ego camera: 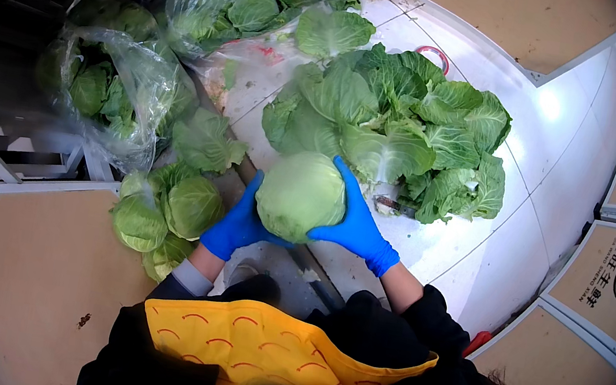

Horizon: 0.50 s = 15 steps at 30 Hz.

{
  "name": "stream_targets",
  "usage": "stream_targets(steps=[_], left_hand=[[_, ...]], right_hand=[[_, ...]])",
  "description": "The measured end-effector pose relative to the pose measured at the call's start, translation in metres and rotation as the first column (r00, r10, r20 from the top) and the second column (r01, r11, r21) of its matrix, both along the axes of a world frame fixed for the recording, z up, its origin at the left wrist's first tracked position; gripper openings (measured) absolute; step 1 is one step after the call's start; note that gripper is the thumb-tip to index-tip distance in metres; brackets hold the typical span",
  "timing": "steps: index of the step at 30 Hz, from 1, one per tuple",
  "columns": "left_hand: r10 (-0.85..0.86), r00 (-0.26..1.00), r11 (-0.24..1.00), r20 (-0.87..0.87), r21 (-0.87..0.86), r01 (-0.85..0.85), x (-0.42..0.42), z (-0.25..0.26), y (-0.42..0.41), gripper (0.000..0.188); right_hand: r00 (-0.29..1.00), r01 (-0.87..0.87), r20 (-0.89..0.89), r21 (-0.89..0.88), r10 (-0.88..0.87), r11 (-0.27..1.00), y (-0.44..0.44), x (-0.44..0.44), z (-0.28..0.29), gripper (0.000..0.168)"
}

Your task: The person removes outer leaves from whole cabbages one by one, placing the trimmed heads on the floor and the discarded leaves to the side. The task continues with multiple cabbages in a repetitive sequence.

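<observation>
A pale green cabbage head [301,196] is held between my two hands, both in blue gloves. My left hand [244,222] grips its left side and lower edge; my right hand [357,221] wraps its right side. Just beyond it, a pile of loose outer cabbage leaves [396,122] lies on the tiled floor. A knife-like tool [395,207], partly hidden by leaves, lies at the pile's near edge. Left of my left hand, several trimmed cabbages [193,207] sit grouped together. Behind them stands an open clear plastic bag [147,91] with cabbages in it.
Another clear bag of cabbages [210,4] stands at the far left. A roll of tape [432,59] lies behind the leaves. Brown panels with pale frames [34,265] edge the near left, the far right [513,20] and the right side [601,272]. A floor channel runs below the held cabbage.
</observation>
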<state>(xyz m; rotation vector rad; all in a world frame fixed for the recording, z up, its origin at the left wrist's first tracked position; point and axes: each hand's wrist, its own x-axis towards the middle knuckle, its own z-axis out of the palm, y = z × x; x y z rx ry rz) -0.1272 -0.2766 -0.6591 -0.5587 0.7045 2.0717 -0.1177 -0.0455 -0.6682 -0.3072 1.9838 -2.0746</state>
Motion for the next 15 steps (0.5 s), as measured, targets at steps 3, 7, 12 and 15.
stream_targets(steps=[3,7,12,15], left_hand=[[-0.14,0.966,0.952,-0.219,-0.299,0.07,0.001,-0.014,-0.008,0.067],[-0.248,0.825,0.84,-0.509,-0.537,-0.079,0.009,-0.016,-0.002,0.067],[-0.016,0.943,0.977,-0.333,-0.207,-0.057,0.024,-0.014,-0.013,0.065],[0.138,0.98,0.988,-0.144,-0.045,-0.145,0.03,-0.012,-0.011,0.063]], right_hand=[[0.993,0.05,0.111,-0.121,-0.037,0.991,0.0,0.005,-0.008,0.106],[0.949,0.17,0.292,-0.168,-0.116,0.971,-0.008,0.024,-0.061,0.097],[0.85,0.191,0.521,-0.446,0.08,0.875,-0.008,0.038,-0.058,0.087],[0.953,0.03,0.303,-0.141,0.014,0.99,-0.003,0.029,-0.057,0.078]])
